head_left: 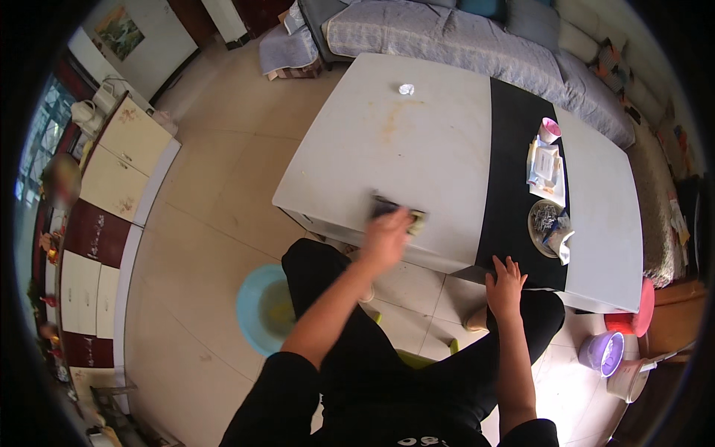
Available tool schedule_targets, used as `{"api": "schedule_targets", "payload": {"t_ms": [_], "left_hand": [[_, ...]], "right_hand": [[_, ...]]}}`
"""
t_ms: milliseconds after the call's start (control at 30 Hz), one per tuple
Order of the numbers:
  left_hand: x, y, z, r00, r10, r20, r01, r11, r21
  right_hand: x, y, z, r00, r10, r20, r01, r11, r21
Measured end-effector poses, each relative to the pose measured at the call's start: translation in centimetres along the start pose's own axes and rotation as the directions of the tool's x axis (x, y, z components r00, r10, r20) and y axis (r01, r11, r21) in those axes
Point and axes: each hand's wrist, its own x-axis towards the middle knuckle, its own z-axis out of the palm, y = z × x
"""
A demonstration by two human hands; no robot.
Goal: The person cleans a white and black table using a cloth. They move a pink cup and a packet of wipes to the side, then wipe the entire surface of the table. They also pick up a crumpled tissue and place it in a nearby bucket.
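My left hand [386, 240] presses a dark rag [387, 206] with a yellowish corner onto the white tabletop [439, 164], close to its near edge. Motion smears both the rag and the fingers closed over it. Fingers apart, my right hand [507, 283] rests at the table's near edge, on the black band [514, 201], and holds nothing. Farther up the tabletop is a yellow-brown stain [390, 125], with a crumpled white tissue [406, 89] beyond it.
On the black band stand a pink cup [550, 131], a tray [547, 179] and a round dish [542, 223] with wrapped items. A blue basin [261, 316] of water sits by my left leg. Purple bucket [602, 353] at right; sofa [447, 41] behind the table; cabinet [112, 171] at left.
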Motion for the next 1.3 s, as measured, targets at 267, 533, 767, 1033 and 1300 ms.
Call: {"api": "schedule_targets", "payload": {"t_ms": [267,533,767,1033,1300], "left_hand": [[1.4,-1.1,-0.4,0.996,-0.046,-0.072,0.065,0.954,0.293],[0.8,7.2,6.0,0.980,0.160,0.122,-0.172,0.981,0.090],[-3.0,-9.0,-7.1,0.925,-0.263,-0.274,0.363,0.829,0.426],[-1.6,5.5,3.8,0.994,0.043,-0.102,-0.023,0.981,0.193],[-3.0,-9.7,-7.2,0.921,-0.345,-0.184,0.390,0.845,0.366]], "right_hand": [[-0.9,1.0,0.5,0.998,-0.033,-0.057,0.040,0.990,0.132],[-0.4,1.6,-0.8,0.997,0.004,0.078,-0.012,0.995,0.097],[-0.8,1.7,-0.2,0.999,-0.028,-0.023,0.032,0.984,0.173],[0.0,1.0,0.3,0.999,-0.027,-0.023,0.028,0.998,0.053],[1.1,0.5,-2.1,1.000,-0.011,0.014,0.010,0.995,0.099]]}}
